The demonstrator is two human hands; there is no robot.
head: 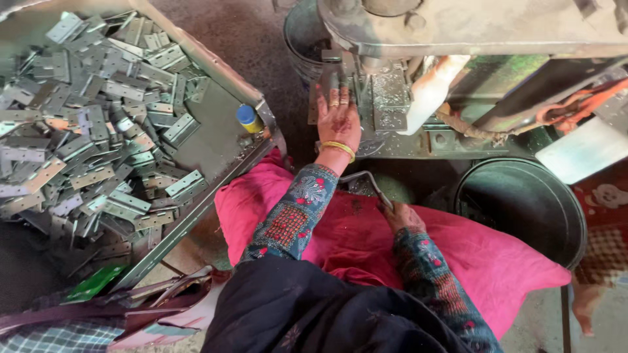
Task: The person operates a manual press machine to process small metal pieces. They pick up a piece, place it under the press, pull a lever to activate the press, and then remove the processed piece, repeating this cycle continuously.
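Observation:
My left hand [338, 116] reaches forward, palm down with fingers spread, onto the bed of a grey metal press machine [458, 29], fingertips at the die area under the ram; whether it holds a small part there I cannot tell. A gold bangle sits on that wrist. My right hand [403, 216] rests low over my lap, gripping the end of a bent grey metal lever [366, 178]. A pink cloth [353, 235] covers my lap beneath both arms.
A big metal tray [216, 131] at left holds a heap of several flat silver hinges [98, 124] and a small yellow bottle with a blue cap [248, 118]. A dark round bucket [523, 202] stands at right beneath the machine. A green packet [95, 282] lies lower left.

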